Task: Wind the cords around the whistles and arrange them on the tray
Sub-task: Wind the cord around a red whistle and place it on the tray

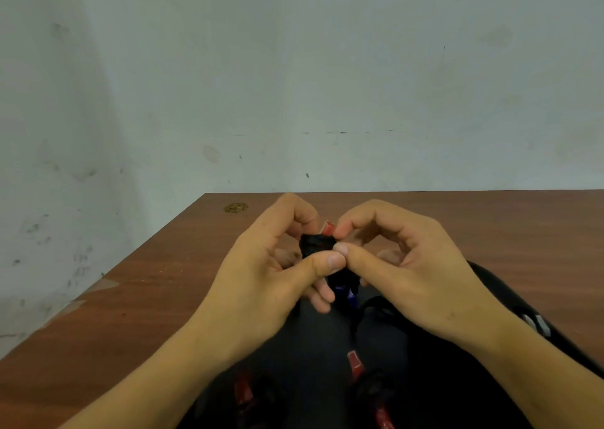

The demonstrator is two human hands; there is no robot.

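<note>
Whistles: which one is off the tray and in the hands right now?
The red whistle wrapped in black cord, pinched between left hand and right hand above the table. The other red ones lie on the black tray.

Smooth wooden table (130,298); matt black tray (310,347); glossy red plastic whistles (354,363)

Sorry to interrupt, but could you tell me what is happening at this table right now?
A person is holding a red whistle wrapped in black cord above a dark tray on a wooden table. The left hand and right hand both pinch the bundle between thumb and fingers. More red whistles with dark cords already lie on the tray near the person.
</note>
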